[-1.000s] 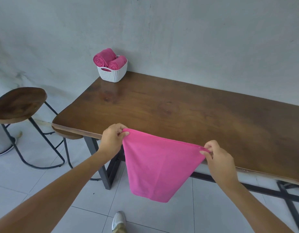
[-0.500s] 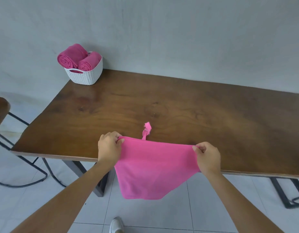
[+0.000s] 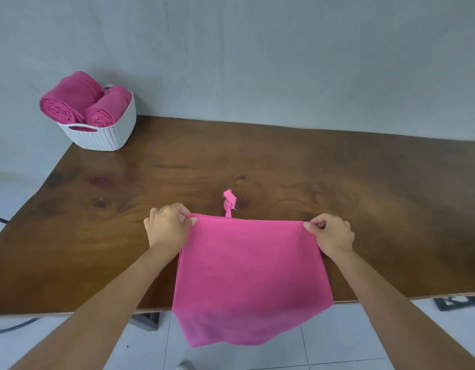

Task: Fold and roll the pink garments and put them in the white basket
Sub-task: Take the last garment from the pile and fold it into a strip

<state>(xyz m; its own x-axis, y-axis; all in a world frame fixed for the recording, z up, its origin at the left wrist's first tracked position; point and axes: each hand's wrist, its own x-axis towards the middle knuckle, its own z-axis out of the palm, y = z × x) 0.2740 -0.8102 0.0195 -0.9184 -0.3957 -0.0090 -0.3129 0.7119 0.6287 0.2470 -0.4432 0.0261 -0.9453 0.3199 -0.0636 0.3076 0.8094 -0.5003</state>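
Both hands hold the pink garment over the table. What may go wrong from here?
1. The lower part of the garment hangs past the near edge of the table. If the left hand and right hand let go now, it may slide to the floor.
2. The basket already holds two rolls that rise above its rim. A third may not fit, or may push one out.

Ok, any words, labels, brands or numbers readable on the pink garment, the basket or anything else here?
None readable. The pink garment shows no print, its loop at the top edge is plain, and the white basket and the rolled garments in it carry no visible label.
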